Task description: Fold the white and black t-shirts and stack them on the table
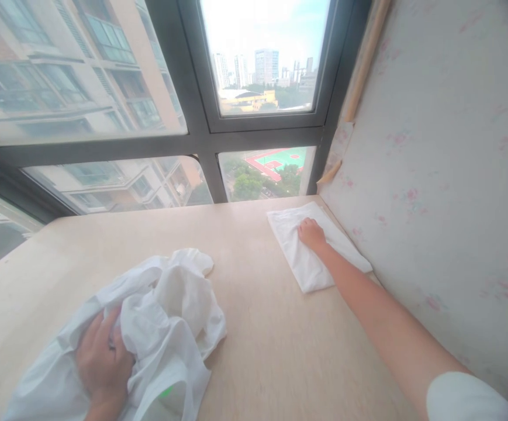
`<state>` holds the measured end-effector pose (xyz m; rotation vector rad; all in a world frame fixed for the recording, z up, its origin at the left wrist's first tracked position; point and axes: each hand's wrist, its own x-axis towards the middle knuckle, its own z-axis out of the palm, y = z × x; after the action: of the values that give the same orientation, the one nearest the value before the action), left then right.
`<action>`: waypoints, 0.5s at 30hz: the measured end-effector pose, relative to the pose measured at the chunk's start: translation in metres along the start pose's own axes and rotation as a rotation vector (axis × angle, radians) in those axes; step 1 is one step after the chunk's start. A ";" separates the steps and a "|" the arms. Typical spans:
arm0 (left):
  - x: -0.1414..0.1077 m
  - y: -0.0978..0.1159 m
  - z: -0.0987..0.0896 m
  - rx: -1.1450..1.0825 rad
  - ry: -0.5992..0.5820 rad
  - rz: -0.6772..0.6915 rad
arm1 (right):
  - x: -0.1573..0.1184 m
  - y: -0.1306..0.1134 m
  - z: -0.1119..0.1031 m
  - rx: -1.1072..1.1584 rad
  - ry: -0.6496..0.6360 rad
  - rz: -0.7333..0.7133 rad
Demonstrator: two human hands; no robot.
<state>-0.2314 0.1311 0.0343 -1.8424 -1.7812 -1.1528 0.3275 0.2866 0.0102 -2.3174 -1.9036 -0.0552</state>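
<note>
At lower left my left hand [104, 354] presses into a crumpled white cloth [166, 321], its fingers dug among the folds and partly hidden by them. Loose fabric is heaped to the right of that hand, and a small bright green patch shows near the bottom. My right arm reaches forward to a flat, folded white cloth [295, 245] close to the wall. There my right hand [312, 234] has its fingers curled and closed against the fabric near the far edge. The cloth lies flat under it.
Both cloths lie on a pale wooden surface [254, 351]. Dark window frames [201, 140] border its far edge, with buildings and a sports court outside. A wall with flowered paper [433, 175] rises on the right, its paper peeling along the window corner.
</note>
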 end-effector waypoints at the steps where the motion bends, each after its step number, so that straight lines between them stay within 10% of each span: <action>1: 0.000 -0.001 0.001 0.000 0.004 0.001 | 0.012 0.001 -0.001 -0.001 -0.023 0.008; 15: 0.000 0.005 0.010 -0.036 -0.001 -0.070 | 0.097 -0.002 0.014 -0.005 -0.165 0.013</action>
<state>-0.2237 0.1378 0.0298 -1.8135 -1.8513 -1.2170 0.3442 0.3828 0.0076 -2.4055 -1.9630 0.1371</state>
